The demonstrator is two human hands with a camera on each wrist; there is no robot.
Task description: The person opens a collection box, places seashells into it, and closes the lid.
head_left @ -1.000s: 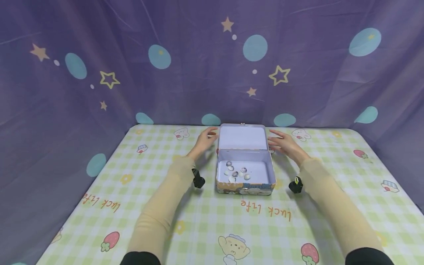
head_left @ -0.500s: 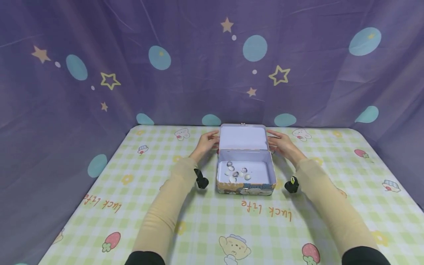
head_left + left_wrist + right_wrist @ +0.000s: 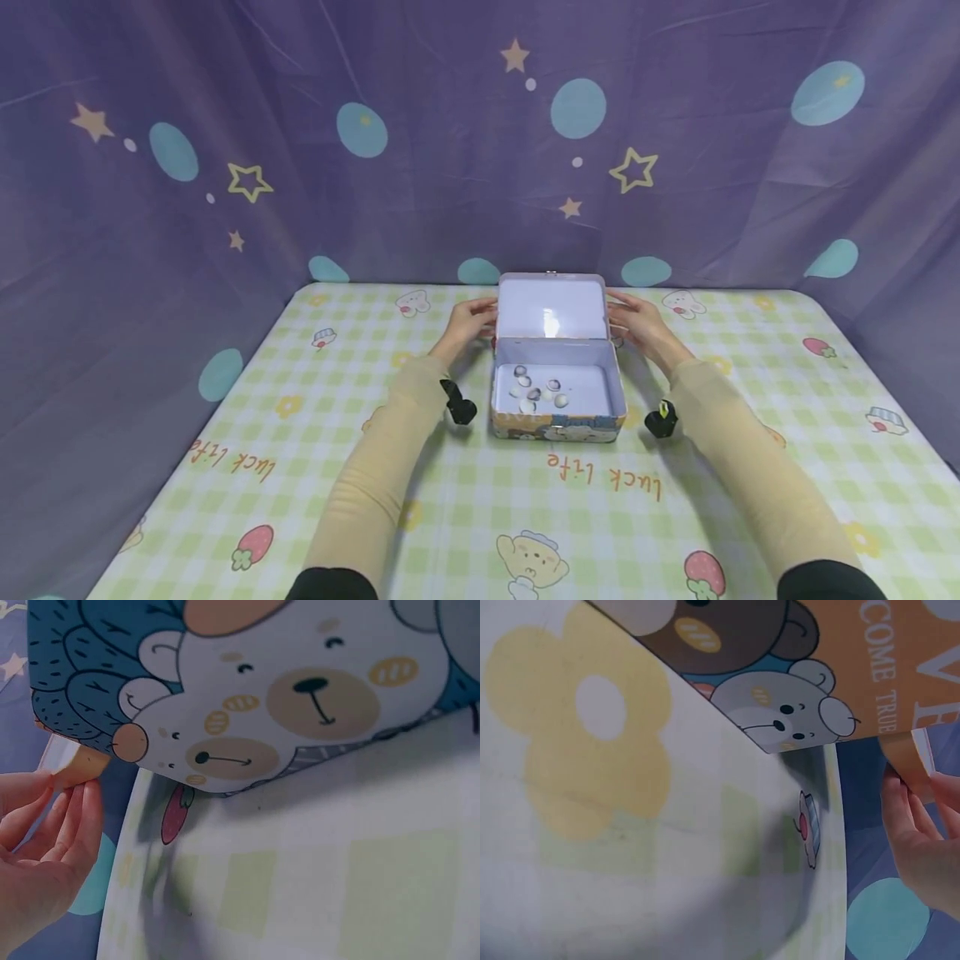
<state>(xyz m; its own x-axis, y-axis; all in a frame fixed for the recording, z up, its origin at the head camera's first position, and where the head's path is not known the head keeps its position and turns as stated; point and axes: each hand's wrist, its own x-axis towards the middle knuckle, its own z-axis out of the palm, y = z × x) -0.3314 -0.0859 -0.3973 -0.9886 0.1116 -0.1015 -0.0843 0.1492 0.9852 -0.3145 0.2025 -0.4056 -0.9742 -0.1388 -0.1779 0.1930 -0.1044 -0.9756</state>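
A metal tin box (image 3: 557,429) with a printed bear pattern stands on the table, its hinged lid (image 3: 551,302) raised at the back. Several small, round, whitish shell-like pieces (image 3: 561,401) lie on its floor, mostly toward the left. My left hand (image 3: 467,325) pinches the lid's left side; thumb and fingertips meet the lid's edge (image 3: 84,766) in the left wrist view. At the opposite side, my right hand (image 3: 643,325) pinches the lid's right edge (image 3: 909,761) between thumb and fingers, as the right wrist view shows.
A green checked cloth (image 3: 187,517) with printed strawberries, flowers and lettering covers the table. Behind and to the sides hangs a purple curtain (image 3: 420,217) with stars and blue dots. Black wrist cameras (image 3: 460,408) sit below both hands.
Both hands have closed in on the lid from its sides. Its top edge has risen slightly and a bright reflection now shows on its inside. The box and the pieces stay put.
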